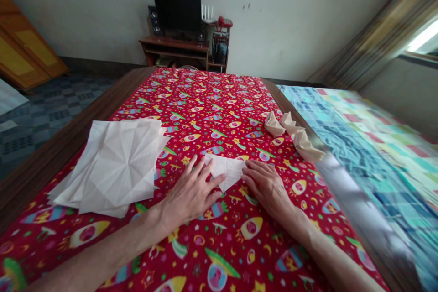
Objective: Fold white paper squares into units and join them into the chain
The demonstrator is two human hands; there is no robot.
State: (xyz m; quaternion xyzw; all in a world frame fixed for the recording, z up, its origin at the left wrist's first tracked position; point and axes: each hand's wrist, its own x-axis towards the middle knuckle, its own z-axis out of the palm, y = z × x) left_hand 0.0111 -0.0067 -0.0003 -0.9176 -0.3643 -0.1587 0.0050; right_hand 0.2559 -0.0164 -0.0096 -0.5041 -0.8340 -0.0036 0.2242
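Note:
A small folded piece of white paper lies on the red patterned cloth, its long edge away from me and a point towards me. My left hand lies over its left end with fingers spread, fingertips touching the paper. At the opposite corner my right hand has its fingers close together and bent onto the paper; its thumb is mostly hidden. To the left sits a loose stack of creased white paper sheets. Several folded paper pieces stand at the right edge of the cloth.
The red cloth covers most of a dark wooden table. Right of the table is a surface with a blue checked cover. Beyond the far end stands a desk with a monitor, speakers and a red telephone.

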